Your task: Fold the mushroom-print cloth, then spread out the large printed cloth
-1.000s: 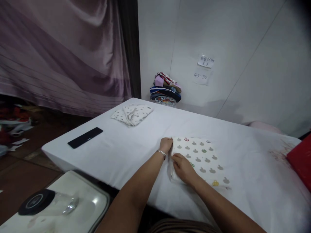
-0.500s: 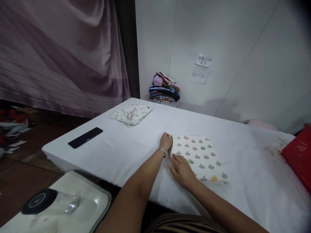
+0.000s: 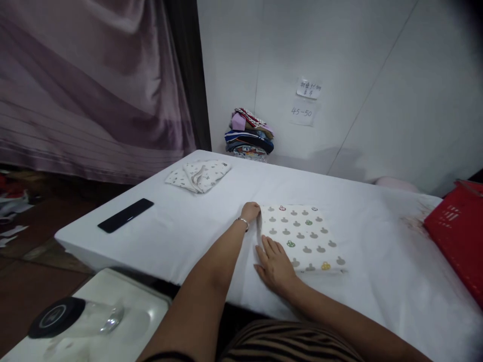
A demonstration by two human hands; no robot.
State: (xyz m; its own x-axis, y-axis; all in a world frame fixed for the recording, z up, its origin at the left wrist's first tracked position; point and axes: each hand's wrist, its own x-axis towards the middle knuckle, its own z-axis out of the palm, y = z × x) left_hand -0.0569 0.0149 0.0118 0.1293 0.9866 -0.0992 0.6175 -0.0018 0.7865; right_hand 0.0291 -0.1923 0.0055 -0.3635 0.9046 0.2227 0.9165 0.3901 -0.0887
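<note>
A folded white cloth with grey, green, red and yellow prints (image 3: 302, 236) lies flat on the white-covered table (image 3: 196, 221). My left hand (image 3: 250, 211), a bracelet on its wrist, curls against the cloth's far left corner. My right hand (image 3: 275, 264) rests flat with fingers stretched out on the cloth's near left corner.
A second folded patterned cloth (image 3: 199, 175) and a black phone (image 3: 126, 215) lie further left on the table. A stack of coloured fabrics (image 3: 249, 134) stands against the wall. A red bag (image 3: 458, 234) sits at the right. A clear jar with a black lid (image 3: 71, 318) lies on a small white stand.
My right hand has slid back toward me along the cloth's left edge and opened flat. The cloth's left edge now lies smooth. The view has shifted slightly.
</note>
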